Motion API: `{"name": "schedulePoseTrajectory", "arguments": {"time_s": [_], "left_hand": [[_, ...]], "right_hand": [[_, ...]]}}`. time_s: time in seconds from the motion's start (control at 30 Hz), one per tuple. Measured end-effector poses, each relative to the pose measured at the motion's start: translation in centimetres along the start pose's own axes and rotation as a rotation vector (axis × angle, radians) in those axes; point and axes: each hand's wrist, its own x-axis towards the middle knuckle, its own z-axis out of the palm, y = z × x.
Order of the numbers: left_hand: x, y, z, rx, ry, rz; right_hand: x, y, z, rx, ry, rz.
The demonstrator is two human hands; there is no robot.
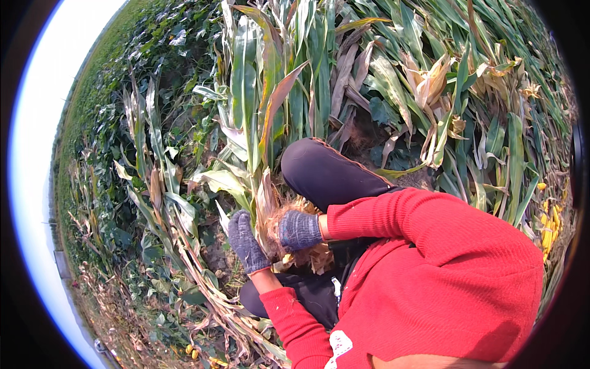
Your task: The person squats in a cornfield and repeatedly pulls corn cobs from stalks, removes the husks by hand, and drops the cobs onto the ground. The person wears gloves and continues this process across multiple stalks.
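A corn ear in its dry husk point(265, 198) stands among the stalks in front of my lap. My left hand point(249, 242), in a grey knit glove, is closed on the husk from its left side, and a pale strip of leaf point(222, 217) sticks out beside the fingers. My right hand point(299, 230), gloved alike, is curled against the ear's right side. Brown corn silk point(275, 226) bunches at its fingertips, and those fingers are partly hidden. Below the hands lie loose pale husks point(320, 258), between my bent legs.
Leaning corn stalks point(295, 92) fill the far side, with an opened husk point(428, 87) at upper right. A flattened stalk point(198, 267) lies to the left beside leafy vines point(115, 221). Husked yellow cobs point(549, 228) are piled at the right edge, and more cobs point(191, 351) lie at the bottom.
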Motion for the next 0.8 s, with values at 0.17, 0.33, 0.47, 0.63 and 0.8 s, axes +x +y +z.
{"name": "schedulePoseTrajectory", "arguments": {"time_s": [0.17,0.33,0.47,0.63,0.8], "left_hand": [[1.8,4.1,6.8,0.493,-0.174,0.272],[3.4,4.0,8.8,0.737,-0.245,0.111],[3.1,2.2,8.8,0.665,-0.305,0.173],[3.2,0.3,8.8,0.721,-0.194,0.269],[3.4,-0.2,8.9,0.782,-0.166,0.358]], "right_hand": [[-0.3,0.0,1.3,0.021,-0.289,-0.161],[-0.7,-0.5,1.5,0.044,-0.217,-0.15],[-1.1,-0.6,2.1,0.084,-0.121,-0.154],[-1.2,-0.3,5.1,0.117,-0.201,-0.115],[-1.9,0.1,7.2,0.182,-0.124,-0.164]]}}
